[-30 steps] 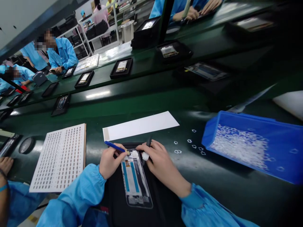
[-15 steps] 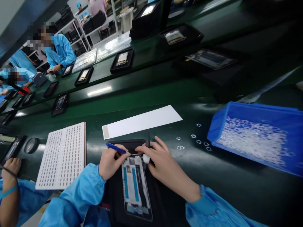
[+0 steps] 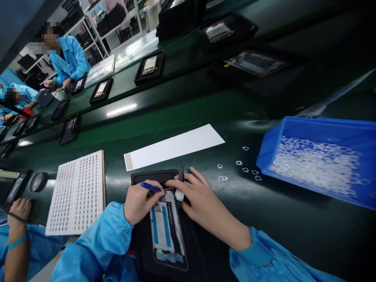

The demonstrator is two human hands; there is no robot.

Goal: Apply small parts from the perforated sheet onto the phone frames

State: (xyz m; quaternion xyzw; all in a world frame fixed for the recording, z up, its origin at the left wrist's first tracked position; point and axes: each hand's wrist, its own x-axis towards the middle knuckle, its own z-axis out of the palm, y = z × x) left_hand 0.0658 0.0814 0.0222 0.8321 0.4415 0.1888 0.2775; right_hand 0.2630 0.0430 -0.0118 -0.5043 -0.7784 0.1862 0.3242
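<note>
My left hand (image 3: 140, 203) is closed around a blue pen-like tool (image 3: 150, 187), its tip at the top edge of an opened phone (image 3: 163, 227). The phone's inside faces up, with two blue strips and a black band along it. It lies in a black tray (image 3: 141, 244). At the phone's upper right corner, my right hand (image 3: 202, 199) is closed on a dark slim tool (image 3: 181, 172) that points up between the fingers. A small white piece (image 3: 179, 195) shows by the right fingertips; its kind is unclear. The fingertips hide part of the phone's top end.
A white strip (image 3: 176, 147) lies behind the tray. To the right are several small white frame-shaped pieces (image 3: 245, 170) and a blue bin (image 3: 270, 156) holding many more. A perforated white board (image 3: 76, 192) lies left, near a co-worker's hand (image 3: 20, 209). Trays with phones (image 3: 149, 64) line the bench behind.
My left hand has shifted slightly right, and the blue tool's rear end has swung down and right. My right hand stays at the phone's corner. The whole view has shifted a little.
</note>
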